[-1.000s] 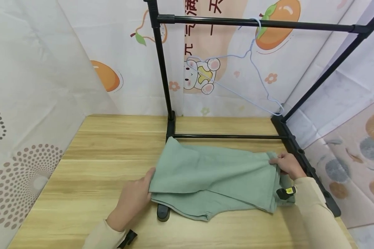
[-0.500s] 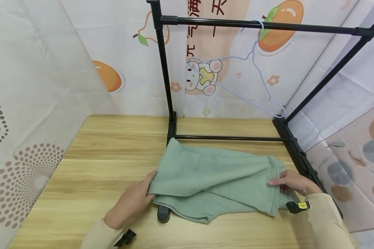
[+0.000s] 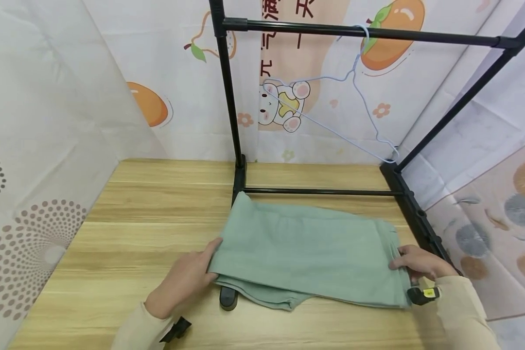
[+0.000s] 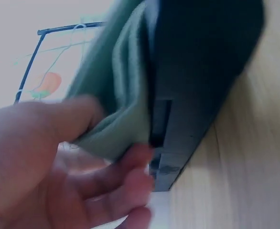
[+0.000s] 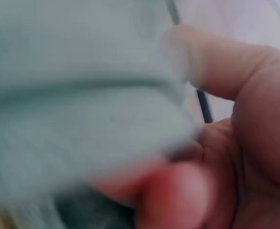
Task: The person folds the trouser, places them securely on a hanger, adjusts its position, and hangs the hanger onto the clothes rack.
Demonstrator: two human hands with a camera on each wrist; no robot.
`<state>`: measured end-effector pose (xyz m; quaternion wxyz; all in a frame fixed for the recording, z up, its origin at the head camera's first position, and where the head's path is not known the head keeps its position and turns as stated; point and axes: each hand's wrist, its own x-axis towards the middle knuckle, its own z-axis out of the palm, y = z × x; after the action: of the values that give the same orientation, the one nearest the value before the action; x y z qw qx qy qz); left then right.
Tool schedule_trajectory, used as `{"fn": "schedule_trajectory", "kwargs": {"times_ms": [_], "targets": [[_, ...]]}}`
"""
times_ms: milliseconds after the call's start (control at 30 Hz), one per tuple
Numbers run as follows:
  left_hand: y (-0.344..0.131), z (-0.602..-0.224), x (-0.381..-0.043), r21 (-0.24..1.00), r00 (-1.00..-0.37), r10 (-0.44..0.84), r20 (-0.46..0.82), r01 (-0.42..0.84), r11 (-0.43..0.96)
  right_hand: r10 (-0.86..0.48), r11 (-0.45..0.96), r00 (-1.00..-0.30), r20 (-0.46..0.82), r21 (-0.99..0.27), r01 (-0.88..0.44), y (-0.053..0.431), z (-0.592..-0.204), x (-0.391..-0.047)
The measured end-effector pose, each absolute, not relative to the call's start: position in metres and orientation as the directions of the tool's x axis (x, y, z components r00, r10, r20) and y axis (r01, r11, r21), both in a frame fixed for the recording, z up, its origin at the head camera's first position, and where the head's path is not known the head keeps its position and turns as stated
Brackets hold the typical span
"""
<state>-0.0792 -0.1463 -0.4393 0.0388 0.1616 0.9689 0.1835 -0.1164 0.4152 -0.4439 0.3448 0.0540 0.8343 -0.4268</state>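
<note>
White printed sheets (image 3: 192,112) with fruit, flowers and dots hang behind and at both sides of a wood-grain table (image 3: 113,243). On it stands a black rack (image 3: 297,27), its top bar running across the upper part of the head view. Soft green cloth (image 3: 306,248) lies folded between the rack's two feet, its left part over the left foot, whose rounded near end (image 3: 229,298) sticks out below. One layer covers most of the other, which shows along the near edge. From the top bar hangs a pale blue wire hanger (image 3: 357,62), tilted, with its right end low. The left hand (image 3: 185,279) pinches the cloth's left edge, thumb above and fingers beneath. The right hand (image 3: 422,262) grips the right edge likewise, though its wrist view is blurred. Smallest are the dark wrist straps (image 3: 423,294) at the cream sleeves (image 3: 461,301).
</note>
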Motion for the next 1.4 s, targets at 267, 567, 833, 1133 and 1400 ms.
{"fn": "schedule_trajectory", "kwargs": {"times_ms": [267,567,833,1133,1400], "targets": [[-0.165,-0.432,-0.092,0.558,-0.855,0.477,-0.202,0.299,0.774,-0.117,0.732,-0.783,-0.611,-0.586,0.348,0.411,-0.441,-0.122],[-0.168,-0.426,-0.138,0.668,-0.85,0.487,-0.201,0.245,0.703,0.023,0.744,-0.845,-0.534,-0.556,0.371,0.411,-0.439,-0.141],[-0.158,-0.432,-0.186,0.674,-0.888,0.438,-0.14,0.239,0.7,0.135,0.674,-0.881,-0.453,-0.61,0.417,0.402,-0.442,-0.161],[-0.133,-0.437,-0.232,0.629,-0.904,0.415,-0.105,0.263,0.731,0.15,0.675,-0.882,-0.447,-0.605,0.422,0.4,-0.446,-0.171],[-0.115,-0.436,-0.249,0.554,-0.897,0.432,-0.092,0.315,0.771,0.114,0.687,-0.89,-0.441,-0.612,0.391,0.401,-0.447,-0.174]]}}
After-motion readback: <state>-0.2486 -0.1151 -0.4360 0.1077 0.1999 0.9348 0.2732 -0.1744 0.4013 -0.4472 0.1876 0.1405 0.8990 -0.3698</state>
